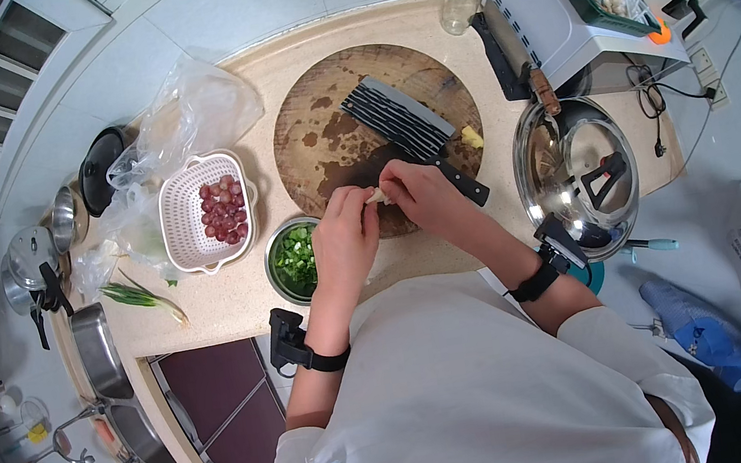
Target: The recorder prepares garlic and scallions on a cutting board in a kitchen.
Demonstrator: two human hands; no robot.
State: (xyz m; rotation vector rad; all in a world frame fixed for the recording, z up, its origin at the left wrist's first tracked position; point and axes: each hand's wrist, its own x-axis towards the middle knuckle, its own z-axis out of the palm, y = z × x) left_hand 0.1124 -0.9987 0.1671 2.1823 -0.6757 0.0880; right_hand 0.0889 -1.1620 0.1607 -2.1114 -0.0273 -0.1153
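My left hand [345,233] and my right hand [428,196] meet over the near edge of a round wooden chopping board [308,116]. Between their fingertips is a small whitish piece that looks like a garlic clove [376,196], partly covered by the fingers. Just beyond my right hand, a cleaver [397,116] with a dark wavy-patterned blade lies flat on the wet board, its black handle pointing toward me. A yellow piece of ginger [471,137] rests at the board's right side. Beside my left hand stands a metal bowl [272,282] of chopped scallions [294,258].
Left of the board sit a white basket [182,219] of red grapes [223,211], plastic bags [200,106] and whole scallions [142,297]. To the right are a large glass-and-steel pot lid [545,207], another knife [515,48], a glass bottle [460,2] and a white appliance [544,1].
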